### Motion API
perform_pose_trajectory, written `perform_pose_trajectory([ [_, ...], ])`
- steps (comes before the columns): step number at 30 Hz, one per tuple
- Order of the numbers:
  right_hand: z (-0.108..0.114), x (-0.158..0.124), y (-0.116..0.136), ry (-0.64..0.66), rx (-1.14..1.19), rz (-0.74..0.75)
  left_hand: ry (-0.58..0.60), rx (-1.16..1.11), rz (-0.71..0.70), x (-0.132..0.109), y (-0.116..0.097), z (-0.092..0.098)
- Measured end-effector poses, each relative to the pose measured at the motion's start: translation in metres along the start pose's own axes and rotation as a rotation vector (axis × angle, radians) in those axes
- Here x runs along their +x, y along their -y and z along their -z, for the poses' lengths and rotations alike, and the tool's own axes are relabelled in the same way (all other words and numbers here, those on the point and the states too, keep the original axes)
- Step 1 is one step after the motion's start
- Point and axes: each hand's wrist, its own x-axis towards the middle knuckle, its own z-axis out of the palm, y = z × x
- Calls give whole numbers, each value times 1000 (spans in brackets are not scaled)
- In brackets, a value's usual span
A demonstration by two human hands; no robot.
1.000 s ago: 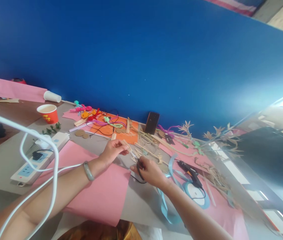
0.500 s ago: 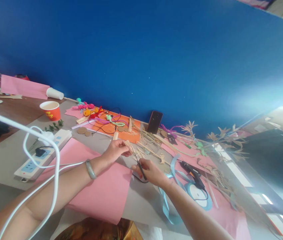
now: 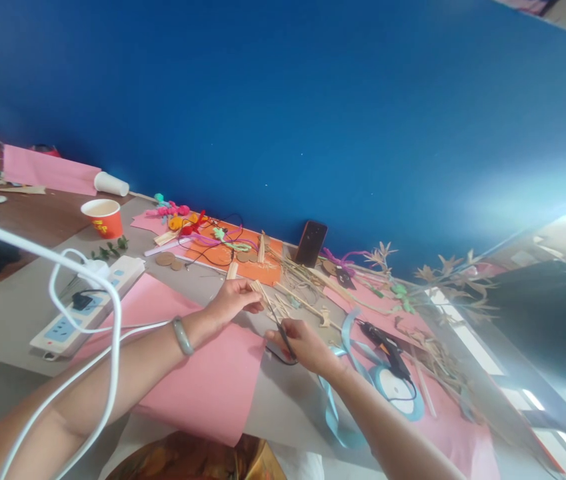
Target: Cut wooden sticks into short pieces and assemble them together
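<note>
My left hand (image 3: 237, 299), with a bangle on its wrist, pinches a pale straw-like strip (image 3: 257, 287) between thumb and fingers. In my right hand (image 3: 303, 343) is a pair of dark-handled scissors (image 3: 287, 339), its blades pointing up and left to the strip beside my left fingertips. Whether the blades touch the strip I cannot tell. Several pale cut strips (image 3: 283, 305) lie on the table just beyond the scissors. A pink paper sheet (image 3: 207, 390) lies under my left forearm.
A white power strip (image 3: 87, 310) with a looping white cable (image 3: 115, 347) is at the left, near an orange paper cup (image 3: 103, 219). A phone (image 3: 311, 244) leans on the blue wall. Light blue ribbon (image 3: 330, 410) and a glue gun (image 3: 387, 350) lie right.
The scissors' handles have spread wider in my right hand, and a lower loop now shows. My left hand keeps its hold on the strip. The view has shifted very slightly.
</note>
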Motion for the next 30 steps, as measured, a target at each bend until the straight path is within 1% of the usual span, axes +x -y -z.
perform_pose_trajectory([
  [4,0,1,-5,-13,-2,0,-22,0,30,0,1,0],
  [14,0,0,-9,-96,-128,-16,-55,-39,45,1,-1,-3],
  [21,-1,2,-12,-93,-152,-20,-42,-19,69,-1,-1,-3],
  [30,-1,4,-15,-124,-197,-7,-9,-5,99,-3,-2,-5],
])
